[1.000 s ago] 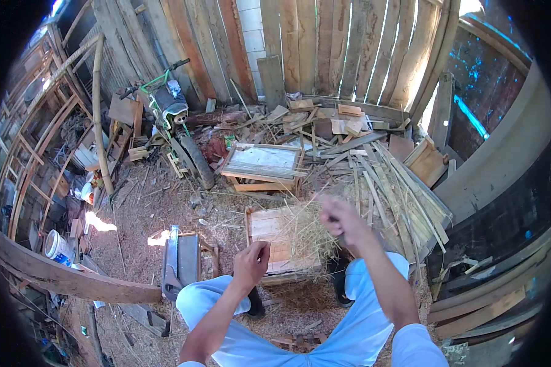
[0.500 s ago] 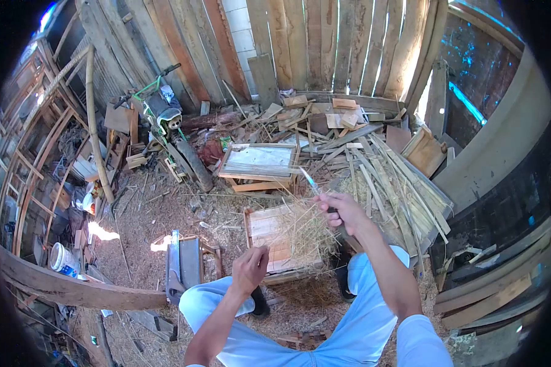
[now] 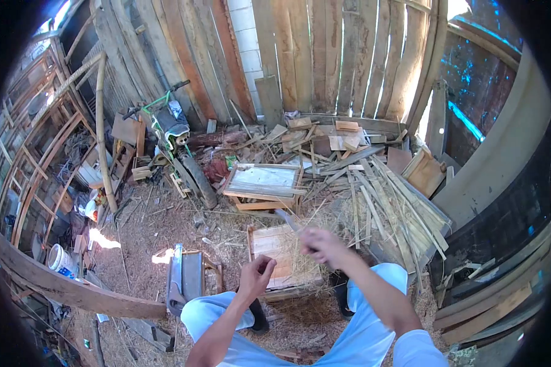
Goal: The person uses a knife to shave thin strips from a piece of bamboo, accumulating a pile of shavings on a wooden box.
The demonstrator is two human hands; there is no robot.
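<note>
My right hand [image 3: 326, 248], smeared by motion, is closed around a knife [image 3: 288, 221]. The pale blade points up and to the left, over the near wooden box; the grip hides the handle. My left hand [image 3: 256, 276] is closed in a pinch at the left front of that box. Whether something thin is between its fingertips I cannot make out. Between my feet stands the wooden box [image 3: 267, 243], its right part covered by a heap of thin shavings [image 3: 309, 266].
A handsaw [image 3: 176, 281] leans on a small stool [image 3: 193, 275] at my left. Farther out are a framed tray with thin strips [image 3: 263, 180], a small motorbike [image 3: 187, 162], a pile of wooden slats [image 3: 398, 214] and a white bucket [image 3: 61, 259]. Shavings litter the ground.
My right hand has moved left and down with the knife, bringing the blade over the box. My left hand has shifted slightly right and turned, still pinched. The view has tilted a little.
</note>
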